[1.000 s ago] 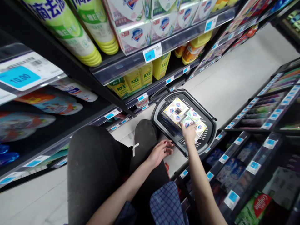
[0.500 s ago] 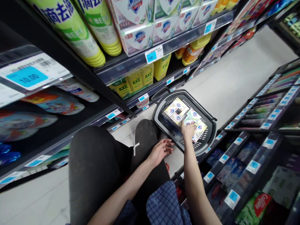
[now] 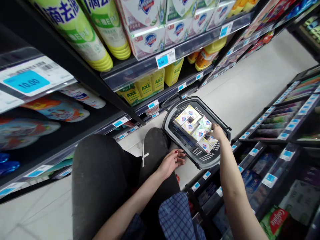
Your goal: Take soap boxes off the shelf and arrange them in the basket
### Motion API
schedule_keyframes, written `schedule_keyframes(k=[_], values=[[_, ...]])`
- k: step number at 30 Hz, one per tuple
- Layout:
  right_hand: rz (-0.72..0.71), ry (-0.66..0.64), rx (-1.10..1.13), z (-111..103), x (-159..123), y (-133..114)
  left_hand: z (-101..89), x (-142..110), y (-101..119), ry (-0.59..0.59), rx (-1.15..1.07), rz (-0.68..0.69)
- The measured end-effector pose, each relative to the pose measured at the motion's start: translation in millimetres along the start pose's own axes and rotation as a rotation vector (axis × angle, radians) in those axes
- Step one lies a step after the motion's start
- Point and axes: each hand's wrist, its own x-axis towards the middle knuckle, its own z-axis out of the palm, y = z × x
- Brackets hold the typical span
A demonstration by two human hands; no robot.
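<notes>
A dark grey shopping basket (image 3: 172,131) stands on the floor past my knees. Several small soap boxes (image 3: 190,126) lie in it, white with yellow or green panels and a blue-red shield logo. My right hand (image 3: 218,132) reaches into the basket at the right side of the group. Its fingers are curled at the edge of a yellow-and-white soap box (image 3: 213,141), which they partly cover. My left hand (image 3: 173,160) rests by my knee near the basket's rim, fingers loosely spread, holding nothing.
On the left, shelves hold tall green-yellow bottles (image 3: 87,40), stacked soap packs (image 3: 147,41) and yellow AXE bottles (image 3: 146,87). A low shelf unit (image 3: 265,160) with toothpaste boxes runs along the right. Pale floor (image 3: 265,63) stretches along the aisle beyond the basket.
My right hand has moved right, from the green-panelled soap boxes in the middle to the right edge of the group. The left hand has stayed in place.
</notes>
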Motion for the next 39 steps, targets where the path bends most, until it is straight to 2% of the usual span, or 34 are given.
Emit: schedule_keyframes(k=[8, 14, 17, 20, 24, 27, 32, 39], values=[[0.0, 0.042, 0.07, 10, 1, -3, -0.8, 0, -1, 0.001, 0.015, -0.001], [0.035, 0.007, 0.078, 2, 2, -6, -0.5, 0, -1, 0.006, 0.007, 0.001], [0.076, 0.016, 0.012, -5, -9, -12, -0.6, 0, 0, -0.002, 0.008, 0.003], [0.085, 0.079, -0.082, -6, -32, -35, -0.7, 0, 0, -0.004, 0.007, 0.006], [0.123, 0.152, -0.117, 15, -68, -78, -0.7, 0, -1, 0.002, 0.008, 0.004], [0.202, 0.187, -0.055, 34, -79, -97, -0.8, 0, -1, -0.004, 0.013, 0.001], [0.373, 0.155, 0.13, 49, -77, -102, -0.1, -1, 0, 0.012, 0.01, 0.002], [0.433, 0.185, 0.188, 55, -76, -112, 2.0, -3, 1, 0.017, 0.003, 0.008]])
